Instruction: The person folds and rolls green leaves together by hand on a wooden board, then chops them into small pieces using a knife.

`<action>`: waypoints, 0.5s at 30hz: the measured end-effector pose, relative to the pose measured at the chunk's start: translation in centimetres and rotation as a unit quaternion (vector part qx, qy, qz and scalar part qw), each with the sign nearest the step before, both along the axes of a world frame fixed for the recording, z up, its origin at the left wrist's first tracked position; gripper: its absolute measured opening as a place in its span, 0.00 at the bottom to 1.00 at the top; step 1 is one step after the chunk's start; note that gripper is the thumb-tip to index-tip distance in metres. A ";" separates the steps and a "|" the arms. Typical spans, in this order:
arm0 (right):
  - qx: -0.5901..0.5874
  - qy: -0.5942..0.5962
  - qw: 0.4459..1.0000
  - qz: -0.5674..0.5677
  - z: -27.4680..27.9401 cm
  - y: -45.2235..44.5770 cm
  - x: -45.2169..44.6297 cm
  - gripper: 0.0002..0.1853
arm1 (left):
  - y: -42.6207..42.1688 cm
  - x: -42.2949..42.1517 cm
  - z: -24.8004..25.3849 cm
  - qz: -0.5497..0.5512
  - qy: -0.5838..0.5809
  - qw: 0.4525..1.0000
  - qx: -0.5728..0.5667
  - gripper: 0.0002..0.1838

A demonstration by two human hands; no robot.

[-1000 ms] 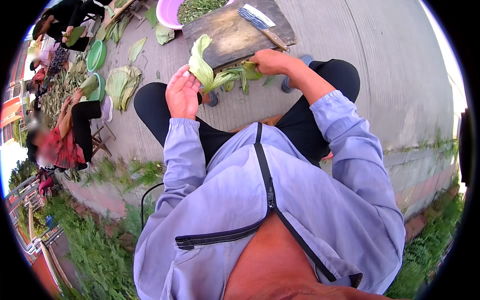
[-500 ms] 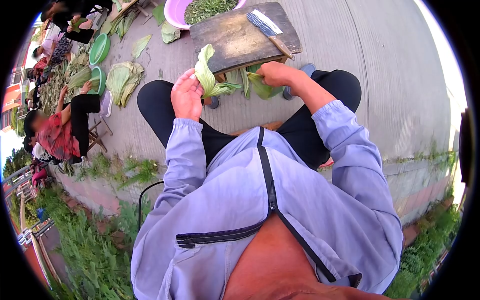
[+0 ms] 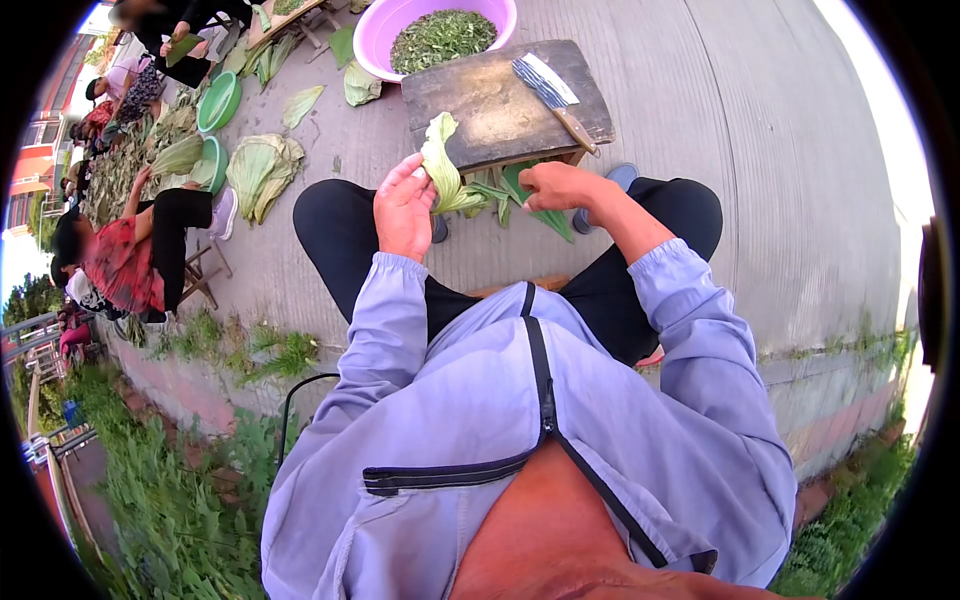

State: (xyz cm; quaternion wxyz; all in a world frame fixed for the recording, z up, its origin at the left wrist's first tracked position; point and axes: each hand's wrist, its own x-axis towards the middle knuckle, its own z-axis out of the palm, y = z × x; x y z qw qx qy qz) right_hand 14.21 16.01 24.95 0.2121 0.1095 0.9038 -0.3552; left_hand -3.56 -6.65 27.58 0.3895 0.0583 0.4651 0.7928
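Note:
My left hand (image 3: pixel 404 212) is closed on the lower part of a pale green, crinkled leaf (image 3: pixel 440 165), which stands up from the fingers in front of the low wooden table. Its torn-looking lower end trails towards my right. My right hand (image 3: pixel 565 190) is held near the table's front edge with the fingers bent together. Just under it shows a darker green leaf (image 3: pixel 552 222); whether the fingers still grip it I cannot tell. On the wooden tabletop (image 3: pixel 450 105) lies a knife (image 3: pixel 574 128) with a wooden handle, its blade pointing away from me.
Behind the table stands a purple basin (image 3: pixel 372 45) holding chopped greens (image 3: pixel 440 40). Large leaves (image 3: pixel 262 175) lie on the concrete at the left. Beyond them are green basins (image 3: pixel 219 100), and a seated person in a red top (image 3: pixel 125 265) handles leaves. My knees flank the table.
The green leaf at my right hand has dropped lower and the fingers have drawn together. My left hand keeps its leaf. The whole view has shifted slightly.

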 end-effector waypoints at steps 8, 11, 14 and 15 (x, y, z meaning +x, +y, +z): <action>-0.184 0.146 0.964 -0.127 1.1 -0.5 -0.4 0.37 | 4.5 3.6 0.1 -0.073 -0.034 0.993 0.083 0.25; -0.221 0.152 0.950 -0.158 1.7 -0.3 -0.8 0.32 | 6.0 5.6 0.7 -0.098 -0.020 0.994 0.051 0.26; -0.312 0.155 0.919 -0.184 1.8 -0.4 -0.6 0.20 | 6.8 6.4 1.0 -0.126 0.009 0.991 0.046 0.26; -0.333 0.158 0.908 -0.200 1.8 -0.4 -0.5 0.18 | 7.0 6.4 1.1 -0.132 0.010 0.990 0.048 0.26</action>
